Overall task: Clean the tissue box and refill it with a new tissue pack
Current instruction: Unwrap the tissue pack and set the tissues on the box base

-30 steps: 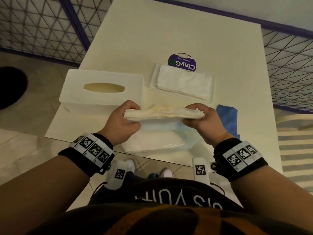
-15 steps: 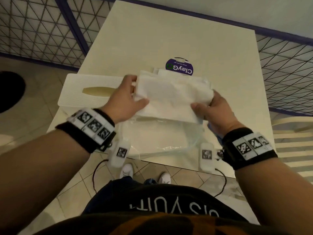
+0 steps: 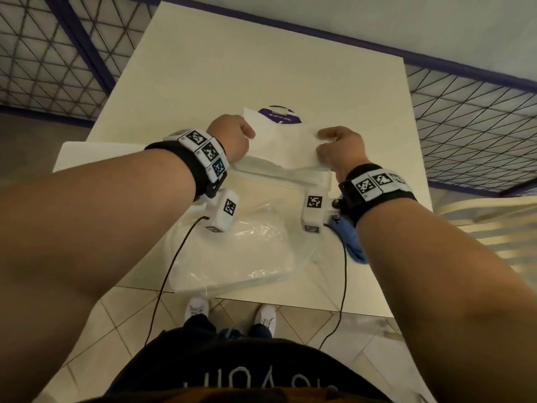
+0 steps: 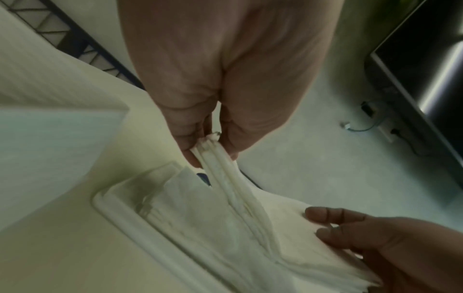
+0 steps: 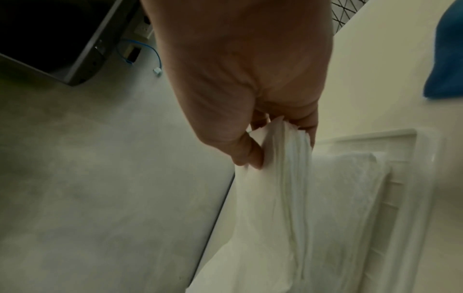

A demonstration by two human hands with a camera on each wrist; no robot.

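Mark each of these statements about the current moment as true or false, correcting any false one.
1. Both hands hold the stack of tissues. True: the left hand and right hand each pinch an end.
2. The blue cloth is in the right hand. False: it lies on the table under the right forearm.
3. The empty plastic wrapper lies at the near table edge. True.
4. The stack is being held over the floor. False: it is over the white tray on the table.
5. The left hand hangs idle. False: it pinches the tissues.
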